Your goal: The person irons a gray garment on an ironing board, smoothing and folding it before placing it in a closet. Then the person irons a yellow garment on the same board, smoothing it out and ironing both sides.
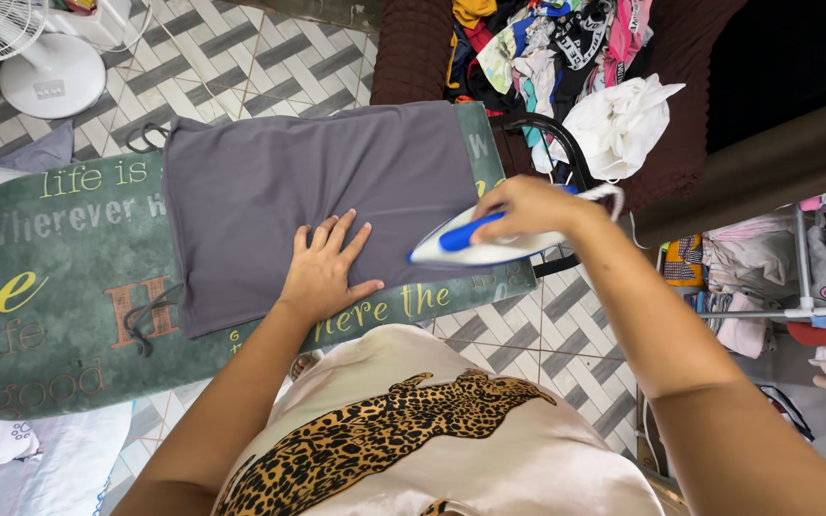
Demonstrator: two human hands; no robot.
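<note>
A grey garment [289,191] lies spread flat on a green mat [40,287] with pale lettering. My left hand [325,268] presses flat on the garment's near edge, fingers apart. My right hand [526,206] grips the blue handle of a white and blue iron [475,246], which sits at the garment's right edge, tip pointing left. The iron's white cord runs off behind my right wrist.
A dark armchair [413,48] piled with mixed clothes [547,48] stands ahead, with a white cloth [619,124] on its edge. A rack of folded clothes [795,277] is at the right. A white fan [40,57] stands at top left on the tiled floor.
</note>
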